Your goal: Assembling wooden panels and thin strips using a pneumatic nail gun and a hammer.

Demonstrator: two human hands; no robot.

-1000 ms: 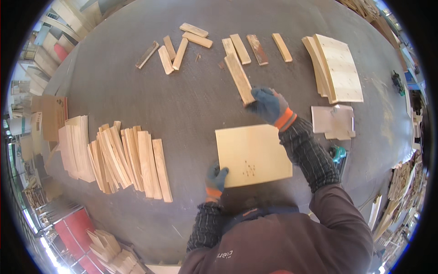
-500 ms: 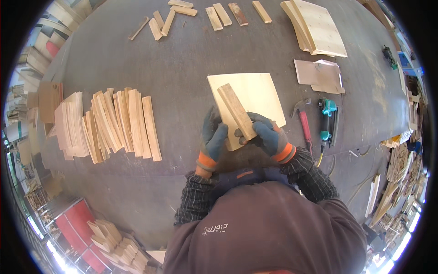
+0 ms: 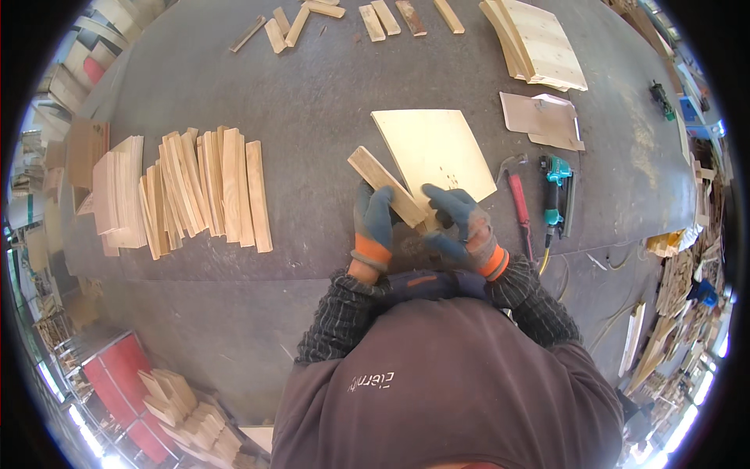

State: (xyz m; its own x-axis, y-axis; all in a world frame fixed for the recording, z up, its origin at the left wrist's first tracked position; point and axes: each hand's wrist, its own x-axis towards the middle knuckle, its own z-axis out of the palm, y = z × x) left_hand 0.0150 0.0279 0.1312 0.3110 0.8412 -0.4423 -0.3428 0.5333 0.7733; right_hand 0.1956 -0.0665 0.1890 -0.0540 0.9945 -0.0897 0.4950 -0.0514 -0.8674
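A short wooden block [image 3: 384, 186] is held at a slant in my gloved left hand [image 3: 373, 225], whose fingers are closed around its side. My right hand [image 3: 467, 227], also in a blue-grey glove with an orange cuff, is beside the block's lower end. Its thumb and fingers are spread apart. Beneath and beyond the hands lies a pale, thin wooden panel [image 3: 437, 148] with a few small dark marks near its lower right part. The block overlaps the panel's left edge, and the gloves hide part of the panel's near end.
Left on the dark table [image 3: 312, 94] stands a row of wooden slats [image 3: 207, 187] beside stacked thin boards [image 3: 125, 191]. To the right lie a red-handled hammer [image 3: 519, 207] and a teal power tool [image 3: 555, 191] with a cable. Farther back are cardboard [image 3: 541, 119], stacked panels [image 3: 547, 43] and loose blocks [image 3: 371, 23].
The block has moved left and tilts further over. My right hand has come away from it, its fingers spreading, while the left keeps hold. More of the panel shows.
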